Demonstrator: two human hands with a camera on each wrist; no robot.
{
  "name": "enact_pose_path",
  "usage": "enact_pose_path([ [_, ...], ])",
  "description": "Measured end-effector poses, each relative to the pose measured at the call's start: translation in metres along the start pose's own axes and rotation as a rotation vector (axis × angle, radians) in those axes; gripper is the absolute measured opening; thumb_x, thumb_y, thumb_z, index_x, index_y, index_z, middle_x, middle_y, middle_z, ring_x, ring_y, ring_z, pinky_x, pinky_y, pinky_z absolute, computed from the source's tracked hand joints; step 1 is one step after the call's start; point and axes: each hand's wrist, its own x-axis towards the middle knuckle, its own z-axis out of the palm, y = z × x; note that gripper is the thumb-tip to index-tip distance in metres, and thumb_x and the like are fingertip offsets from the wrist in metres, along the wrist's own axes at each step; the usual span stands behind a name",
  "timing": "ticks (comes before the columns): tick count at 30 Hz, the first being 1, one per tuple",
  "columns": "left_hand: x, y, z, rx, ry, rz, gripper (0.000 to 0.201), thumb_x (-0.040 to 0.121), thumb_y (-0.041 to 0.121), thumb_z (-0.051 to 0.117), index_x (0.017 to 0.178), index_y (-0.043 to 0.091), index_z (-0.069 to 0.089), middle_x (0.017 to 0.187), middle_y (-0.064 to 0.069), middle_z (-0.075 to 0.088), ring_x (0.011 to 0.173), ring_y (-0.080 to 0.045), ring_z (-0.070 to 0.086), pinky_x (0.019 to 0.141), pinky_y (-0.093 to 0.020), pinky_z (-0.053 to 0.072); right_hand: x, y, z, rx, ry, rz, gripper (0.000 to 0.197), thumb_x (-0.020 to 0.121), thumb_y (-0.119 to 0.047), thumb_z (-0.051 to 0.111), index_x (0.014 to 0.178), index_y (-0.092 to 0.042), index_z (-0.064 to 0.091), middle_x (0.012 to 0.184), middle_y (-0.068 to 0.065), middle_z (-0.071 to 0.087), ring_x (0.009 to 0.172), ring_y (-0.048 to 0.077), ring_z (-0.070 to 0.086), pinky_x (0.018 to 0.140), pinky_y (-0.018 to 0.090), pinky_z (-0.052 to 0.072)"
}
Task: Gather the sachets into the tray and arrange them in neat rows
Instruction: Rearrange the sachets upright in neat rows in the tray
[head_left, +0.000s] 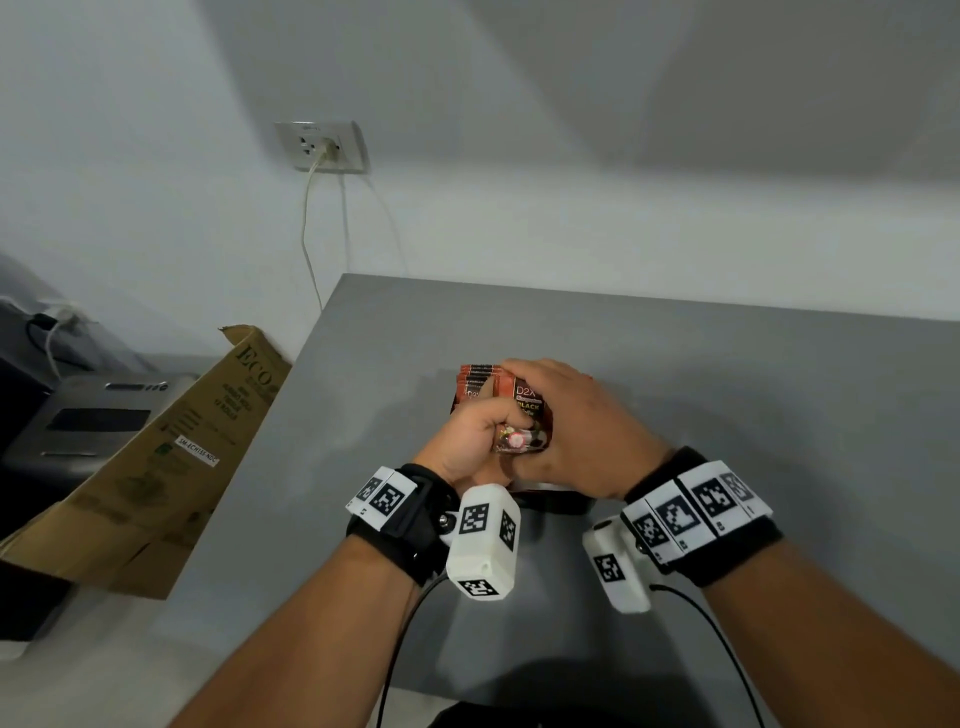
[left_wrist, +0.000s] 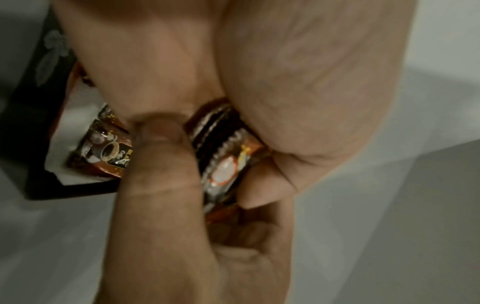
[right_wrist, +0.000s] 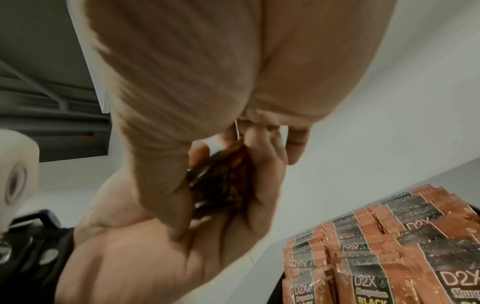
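A: What are the hands doing?

B: The left hand (head_left: 475, 441) is clenching a bundle (head_left: 519, 440) of sachets, thumb pressing across the top, fingers curling under it. The right hand (head_left: 576, 431) is closing over the same bundle from the other side, its fingers wrapping the far end.

A: So both are gripping it?

B: Yes, the two hands are touching, with the bundle pinched between them.

A: And the other sachets?

B: They are standing in rows (right_wrist: 389, 242) in the tray (left_wrist: 39, 115), which is sitting just beneath and beyond the hands. One row (head_left: 478, 375) is showing past the fingertips.

A: Is the bundle in the tray?

B: It is hovering over it; whether it is touching the rows, I cannot tell.

A: What is lying further out?

B: The table (head_left: 753, 374) is spreading around the hands, and a cardboard box (head_left: 171, 457) is leaning beyond the left hand, off the table's edge.
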Motion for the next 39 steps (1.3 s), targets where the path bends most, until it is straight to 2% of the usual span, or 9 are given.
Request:
enact_pose_path([
  [5, -0.002, 0.000, 0.001, -0.004, 0.009, -0.013, 0.029, 0.068, 0.000, 0.052, 0.095, 0.000, 0.063, 0.085, -0.018, 0.065, 0.072, -0.027, 0.068, 0.064, -0.034, 0.055, 0.001, 0.000, 0.005, 0.027, 0.004, -0.030, 0.090, 0.068, -0.033, 0.082, 0.148, -0.029, 0.039, 0.138, -0.009, 0.051, 0.125, 0.010, 0.047, 0.112, 0.033, 0.036],
  [9, 0.004, 0.000, 0.002, 0.039, 0.140, 0.062, 0.059, 0.066, -0.004, 0.056, 0.125, -0.002, 0.055, 0.094, -0.022, 0.063, 0.075, -0.027, 0.067, 0.062, -0.033, 0.057, -0.001, 0.000, 0.000, 0.148, 0.011, 0.035, 0.094, 0.071, -0.038, 0.085, 0.152, -0.024, 0.037, 0.143, -0.009, 0.046, 0.130, 0.004, 0.042, 0.113, 0.023, 0.030],
  [13, 0.007, 0.002, 0.000, 0.092, 0.156, 0.157, 0.073, 0.063, -0.010, 0.066, 0.132, 0.010, 0.050, 0.102, -0.019, 0.065, 0.081, -0.027, 0.067, 0.067, -0.037, 0.056, 0.001, 0.010, -0.010, 0.378, 0.254, 0.202, 0.041, 0.087, -0.028, 0.073, 0.127, -0.029, 0.064, 0.115, -0.013, 0.064, 0.102, 0.000, 0.062, 0.099, 0.033, 0.052],
  [16, 0.008, 0.005, -0.001, 0.174, 0.180, 0.187, 0.070, 0.067, -0.012, 0.073, 0.129, 0.012, 0.049, 0.098, -0.014, 0.066, 0.078, -0.022, 0.068, 0.066, -0.036, 0.057, 0.005, 0.020, -0.015, 0.402, 0.237, 0.219, 0.022, 0.085, -0.017, 0.075, 0.103, -0.029, 0.075, 0.091, -0.008, 0.073, 0.085, 0.011, 0.070, 0.086, 0.043, 0.059],
  [20, 0.009, 0.014, -0.010, 0.139, 0.326, 0.200, 0.042, 0.087, -0.006, 0.063, 0.122, 0.012, 0.050, 0.092, -0.014, 0.063, 0.071, -0.022, 0.061, 0.060, -0.035, 0.051, 0.008, 0.039, -0.024, 0.296, 0.287, 0.275, 0.012, 0.085, -0.013, 0.076, 0.088, -0.025, 0.072, 0.084, -0.007, 0.071, 0.080, 0.011, 0.068, 0.075, 0.028, 0.056],
  [24, 0.005, 0.020, -0.020, 0.165, 0.394, 0.215, 0.031, 0.089, -0.008, 0.054, 0.112, 0.012, 0.050, 0.071, -0.010, 0.058, 0.055, -0.019, 0.055, 0.051, -0.031, 0.046, 0.006, 0.067, -0.004, 0.062, 0.073, 0.362, 0.017, 0.084, -0.010, 0.076, 0.090, -0.024, 0.069, 0.085, -0.009, 0.065, 0.081, 0.011, 0.063, 0.064, 0.013, 0.040],
  [28, 0.000, 0.018, -0.024, 0.192, 0.374, 0.207, 0.026, 0.091, -0.009, 0.052, 0.109, 0.010, 0.050, 0.073, -0.011, 0.057, 0.054, -0.018, 0.055, 0.047, -0.028, 0.049, 0.004, 0.084, 0.021, -0.061, -0.064, 0.389, 0.020, 0.084, -0.007, 0.072, 0.095, -0.023, 0.067, 0.092, -0.006, 0.063, 0.090, 0.016, 0.063, 0.073, 0.022, 0.046],
  [33, -0.001, 0.012, -0.028, 0.207, 0.411, 0.182, 0.042, 0.088, -0.008, 0.054, 0.130, -0.006, 0.048, 0.083, -0.015, 0.059, 0.060, -0.020, 0.056, 0.049, -0.030, 0.049, 0.002, 0.092, 0.034, -0.165, -0.026, 0.405, 0.018, 0.085, -0.011, 0.068, 0.098, -0.023, 0.065, 0.098, -0.001, 0.067, 0.094, 0.022, 0.063, 0.084, 0.038, 0.055],
  [39, -0.002, 0.010, -0.032, 0.206, 0.435, 0.169, 0.044, 0.088, -0.007, 0.056, 0.131, -0.002, 0.051, 0.085, -0.011, 0.064, 0.062, -0.016, 0.059, 0.054, -0.031, 0.051, -0.016, 0.074, 0.031, -0.177, 0.025, 0.167, 0.015, 0.090, -0.033, 0.066, 0.083, -0.021, 0.071, 0.086, -0.007, 0.064, 0.087, 0.012, 0.055, 0.087, 0.035, 0.050],
])
